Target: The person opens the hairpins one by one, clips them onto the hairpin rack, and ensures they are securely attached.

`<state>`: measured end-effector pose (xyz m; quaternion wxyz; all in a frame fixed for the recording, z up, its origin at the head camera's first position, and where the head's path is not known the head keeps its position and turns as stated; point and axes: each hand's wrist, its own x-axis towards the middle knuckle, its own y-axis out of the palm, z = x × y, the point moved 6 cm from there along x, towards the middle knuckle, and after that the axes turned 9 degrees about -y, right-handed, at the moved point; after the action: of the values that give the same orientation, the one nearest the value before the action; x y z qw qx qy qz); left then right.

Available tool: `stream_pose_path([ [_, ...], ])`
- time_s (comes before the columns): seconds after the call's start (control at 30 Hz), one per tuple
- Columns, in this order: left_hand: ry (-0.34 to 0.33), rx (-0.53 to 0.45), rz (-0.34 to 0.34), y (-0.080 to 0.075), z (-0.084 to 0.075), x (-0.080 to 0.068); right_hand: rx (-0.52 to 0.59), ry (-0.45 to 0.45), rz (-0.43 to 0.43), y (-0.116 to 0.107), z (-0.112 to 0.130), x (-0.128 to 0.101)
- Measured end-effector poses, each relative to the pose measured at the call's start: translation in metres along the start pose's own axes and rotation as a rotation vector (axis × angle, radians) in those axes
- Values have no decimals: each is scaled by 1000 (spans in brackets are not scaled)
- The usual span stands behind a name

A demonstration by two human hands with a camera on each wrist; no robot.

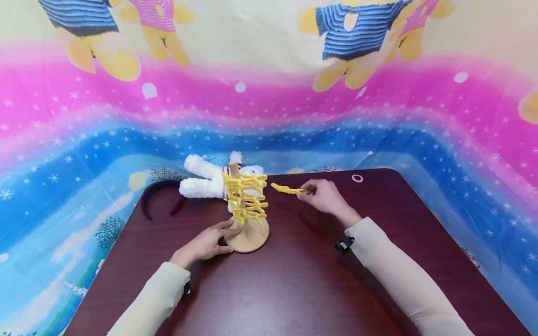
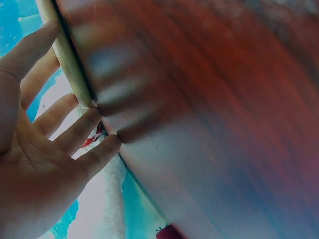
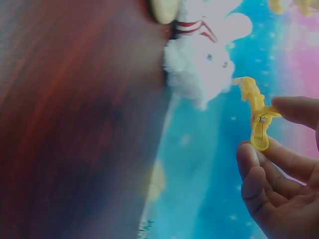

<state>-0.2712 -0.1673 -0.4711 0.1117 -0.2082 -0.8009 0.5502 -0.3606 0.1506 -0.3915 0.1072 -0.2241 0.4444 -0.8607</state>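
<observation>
A wooden stand point(image 1: 248, 235) with a round base and an upright post carries several yellow clips point(image 1: 245, 198) stacked on the post. My left hand point(image 1: 208, 242) rests against the base's left edge with straight fingers point(image 2: 79, 130) touching the rim point(image 2: 70, 64). To the right of the stand, my right hand point(image 1: 323, 195) pinches one yellow clip point(image 1: 287, 189) between thumb and fingers, held in the air. The right wrist view shows that clip point(image 3: 258, 115) gripped at its tail end.
A white plush toy point(image 1: 206, 179) lies behind the stand, seen also as a plush toy point(image 3: 202, 59) in the right wrist view. A dark red headband point(image 1: 157, 196) sits at back left. A small pink ring point(image 1: 357, 178) lies at back right on the dark wooden table point(image 1: 294, 284).
</observation>
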Motion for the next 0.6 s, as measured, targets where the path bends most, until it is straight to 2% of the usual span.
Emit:
stream_pose_path([
  [0.3,-1,-2,0,0,-1,0,-27,-106,-67,-32,35,-1],
  [0.6,-4,-2,-15,1,2,1,4,-118,-102,-59,65,-4],
])
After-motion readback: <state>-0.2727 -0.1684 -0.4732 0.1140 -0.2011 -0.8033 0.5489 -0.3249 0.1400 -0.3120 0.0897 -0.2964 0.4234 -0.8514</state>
